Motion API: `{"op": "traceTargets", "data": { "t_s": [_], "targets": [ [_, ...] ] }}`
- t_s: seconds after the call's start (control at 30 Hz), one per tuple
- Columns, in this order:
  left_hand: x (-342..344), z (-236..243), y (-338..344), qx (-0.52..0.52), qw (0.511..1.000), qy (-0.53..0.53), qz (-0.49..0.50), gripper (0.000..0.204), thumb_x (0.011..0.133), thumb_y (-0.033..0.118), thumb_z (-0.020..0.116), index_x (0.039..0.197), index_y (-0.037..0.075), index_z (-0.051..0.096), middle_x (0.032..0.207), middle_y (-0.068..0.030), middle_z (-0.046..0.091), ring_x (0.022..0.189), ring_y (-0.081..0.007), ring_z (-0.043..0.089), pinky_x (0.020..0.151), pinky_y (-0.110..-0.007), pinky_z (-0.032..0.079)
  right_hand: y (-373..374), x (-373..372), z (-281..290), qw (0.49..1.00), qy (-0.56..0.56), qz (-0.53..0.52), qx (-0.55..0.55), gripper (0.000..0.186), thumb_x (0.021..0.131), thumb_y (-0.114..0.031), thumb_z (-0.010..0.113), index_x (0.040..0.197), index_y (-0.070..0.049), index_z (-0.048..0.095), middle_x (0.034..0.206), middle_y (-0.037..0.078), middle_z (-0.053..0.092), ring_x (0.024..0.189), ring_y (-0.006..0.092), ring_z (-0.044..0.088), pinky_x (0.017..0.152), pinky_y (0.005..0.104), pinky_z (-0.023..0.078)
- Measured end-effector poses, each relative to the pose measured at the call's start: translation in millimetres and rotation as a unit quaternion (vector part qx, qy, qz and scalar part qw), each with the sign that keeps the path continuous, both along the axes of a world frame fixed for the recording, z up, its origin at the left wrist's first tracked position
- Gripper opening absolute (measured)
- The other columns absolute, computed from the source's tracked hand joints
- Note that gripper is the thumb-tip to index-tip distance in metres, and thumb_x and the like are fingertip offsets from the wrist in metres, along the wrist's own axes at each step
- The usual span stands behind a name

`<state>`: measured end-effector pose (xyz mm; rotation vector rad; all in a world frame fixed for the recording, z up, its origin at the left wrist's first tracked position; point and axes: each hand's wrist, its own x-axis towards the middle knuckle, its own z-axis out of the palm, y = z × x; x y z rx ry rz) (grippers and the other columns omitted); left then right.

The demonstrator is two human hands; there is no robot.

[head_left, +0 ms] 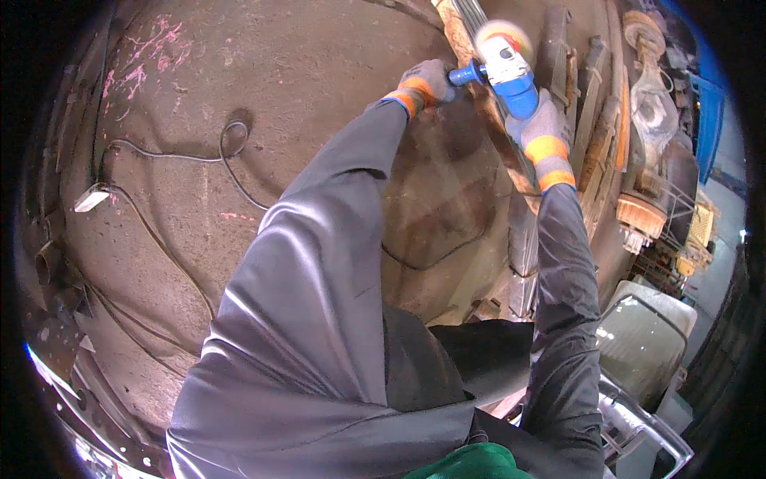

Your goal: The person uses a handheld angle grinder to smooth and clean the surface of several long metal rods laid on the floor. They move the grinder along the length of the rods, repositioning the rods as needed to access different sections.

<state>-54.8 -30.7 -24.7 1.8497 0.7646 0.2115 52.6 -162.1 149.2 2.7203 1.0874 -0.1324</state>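
Note:
Both of my hands wear grey gloves with orange bands and hold a blue and white angle grinder (511,70). My left hand (431,82) is closed around the blue side handle (467,74). Wrapped round the rear of the grinder's blue body is my right hand (544,128); some of its fingers are hidden. The round disc (505,33) at the far end looks pale and smeared. It sits over or right beside a long metal bar (469,13) on a wooden beam (504,148); whether it touches the bar I cannot tell.
A dark cable (179,158) loops over the brown floor (175,88) on the left, near a small white object (91,198). More long beams (597,72) lie right of the grinder. A chair (645,343) stands at the lower right, with a machine part (642,211) beyond it.

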Motion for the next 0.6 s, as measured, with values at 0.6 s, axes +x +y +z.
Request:
{"op": "traceTargets", "data": {
  "t_s": [0.6],
  "targets": [
    [22.3, -13.7, 21.3, 0.055, 0.998, 0.029, -0.006, 0.03, 0.069, 0.028, 0.071, 0.094, 0.012, 0.077, 0.09, -0.0216, 0.073, 0.087, -0.0391, 0.072, 0.08, -0.047, 0.056, 13.4, 10.7, -2.3, 0.996, 0.041, -0.073, 0.033, 0.051, 0.073, -0.018, 0.076, 0.12, -0.011, 0.057, 0.113, 0.024, 0.07, 0.112, 0.0436, 0.065, 0.097, 0.0513, 0.052]
  ]
}}
